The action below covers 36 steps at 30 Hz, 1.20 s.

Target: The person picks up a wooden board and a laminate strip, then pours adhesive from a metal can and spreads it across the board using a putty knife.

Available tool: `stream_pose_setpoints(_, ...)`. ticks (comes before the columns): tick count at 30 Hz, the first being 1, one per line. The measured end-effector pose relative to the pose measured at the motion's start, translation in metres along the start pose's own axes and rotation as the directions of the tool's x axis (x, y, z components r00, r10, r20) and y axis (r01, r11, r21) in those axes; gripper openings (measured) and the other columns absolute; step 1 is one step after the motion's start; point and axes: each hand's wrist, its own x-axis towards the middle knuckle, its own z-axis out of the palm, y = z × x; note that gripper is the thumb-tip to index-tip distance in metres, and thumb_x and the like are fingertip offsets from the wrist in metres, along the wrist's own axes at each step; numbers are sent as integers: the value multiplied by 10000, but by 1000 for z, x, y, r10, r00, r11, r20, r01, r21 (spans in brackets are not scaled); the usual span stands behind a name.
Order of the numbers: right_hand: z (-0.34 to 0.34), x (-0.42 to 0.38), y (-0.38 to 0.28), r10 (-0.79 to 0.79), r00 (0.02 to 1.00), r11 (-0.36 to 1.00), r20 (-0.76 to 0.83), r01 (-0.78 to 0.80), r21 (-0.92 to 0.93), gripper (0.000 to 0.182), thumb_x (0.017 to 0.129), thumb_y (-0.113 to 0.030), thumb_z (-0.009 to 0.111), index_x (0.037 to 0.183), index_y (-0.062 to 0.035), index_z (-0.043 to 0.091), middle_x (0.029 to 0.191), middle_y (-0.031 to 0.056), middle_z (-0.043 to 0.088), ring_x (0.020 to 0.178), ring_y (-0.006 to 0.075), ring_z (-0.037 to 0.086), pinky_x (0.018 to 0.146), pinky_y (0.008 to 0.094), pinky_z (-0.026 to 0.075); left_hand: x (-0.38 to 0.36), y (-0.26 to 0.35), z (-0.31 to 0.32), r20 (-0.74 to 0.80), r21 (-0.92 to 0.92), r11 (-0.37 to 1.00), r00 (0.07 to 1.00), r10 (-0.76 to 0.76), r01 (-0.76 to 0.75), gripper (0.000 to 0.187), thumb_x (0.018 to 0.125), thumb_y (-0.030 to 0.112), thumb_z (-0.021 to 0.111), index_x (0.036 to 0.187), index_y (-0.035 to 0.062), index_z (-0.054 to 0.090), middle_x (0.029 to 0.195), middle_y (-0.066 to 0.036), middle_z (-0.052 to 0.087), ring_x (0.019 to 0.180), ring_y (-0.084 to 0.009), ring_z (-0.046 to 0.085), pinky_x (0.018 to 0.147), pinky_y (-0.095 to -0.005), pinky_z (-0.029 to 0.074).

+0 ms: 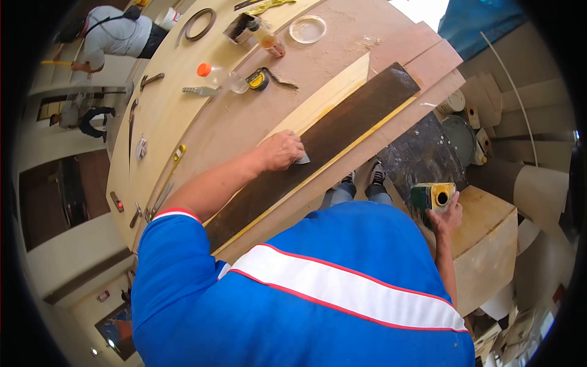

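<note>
My left hand (282, 151) is closed on a flat grey scraper (303, 158), its thin blade resting against the long dark brown board (361, 116). Most of the scraper's body is hidden in the fingers. The board lies across the worktable with a pale yellowish strip along its near edge. Low on the right, my right hand (447, 216) grips a rectangular green can (420, 198) with a yellow-stained top and a round dark opening. A wooden box (483, 244) stands just beside that hand.
On the worktable (244, 116) lie an orange-capped bottle (214, 74), a tape measure (258, 80), a bottle of reddish liquid (272, 45), a hammer (151, 79) and a yellow level (177, 156). Buckets (452, 103) stand at the right. Two people (119, 33) are at the far left.
</note>
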Motion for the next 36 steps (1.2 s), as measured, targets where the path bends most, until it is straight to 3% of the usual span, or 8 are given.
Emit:
stream_pose_setpoints(8,7,13,-10,-40,999,999,25,41,-18,1170,549,-441,814,1549,-160,275,1239,199,542,1143,413,541,939,531,457,-92,43,34,-145,-148,877,867,-477,458,53,721,84,605,759,98,639,845,-48,662,859,-290,622,768,-427,493)
stream_pose_setpoints(12,9,22,-10,-65,998,997,25,66,-32,1171,543,-467,805,1546,-158,284,1262,212,538,1136,422,549,925,547,464,-108,78,53,-398,-383,460,307,-865,801,141,761,31,565,847,33,677,918,-125,684,918,-364,639,800,-477,524)
stream_pose_setpoints(16,11,38,-13,-68,997,996,39,71,-57,1195,526,-493,808,1549,-183,274,1271,214,540,1130,425,557,924,538,469,-65,107,67,-55,-304,-46,-66,-996,951,166,809,64,556,898,0,680,960,-224,662,940,-384,643,838,-487,537)
stream_pose_setpoints(19,15,48,-9,-58,998,994,28,60,-87,1202,514,-491,811,1548,-193,275,1283,207,544,1180,415,547,967,526,460,1,131,46,24,-449,42,59,-998,893,83,719,92,658,738,23,699,815,-210,682,797,-392,672,713,-507,554)
stream_pose_setpoints(22,14,57,-13,-64,995,996,78,68,-60,1202,511,-484,809,1546,-191,273,1304,210,532,1212,418,531,1003,526,443,68,130,41,-289,-579,281,130,-948,765,53,681,67,625,715,62,667,797,-196,655,791,-414,644,672,-533,522)
stream_pose_setpoints(26,28,70,-3,-40,995,996,96,47,-70,1182,539,-484,797,1553,-212,254,1314,215,518,1215,420,523,994,549,432,120,105,10,-126,-688,267,251,-960,675,100,693,57,632,750,30,709,829,-240,695,832,-415,690,774,-502,553)
stream_pose_setpoints(32,47,73,2,-57,998,986,35,61,-158,1156,561,-460,796,1558,-238,255,1282,170,523,1203,380,524,985,529,429,78,80,52,-58,-690,138,136,-989,710,105,710,93,691,773,18,727,831,-222,709,819,-364,712,752,-463,572)
stream_pose_setpoints(36,56,60,-2,-24,999,982,26,28,-189,1129,576,-462,769,1558,-219,269,1303,172,515,1222,372,515,1005,511,421,-58,105,79,13,-768,-68,-91,-996,636,131,711,112,697,813,37,732,850,-210,713,802,-365,709,744,-457,565)
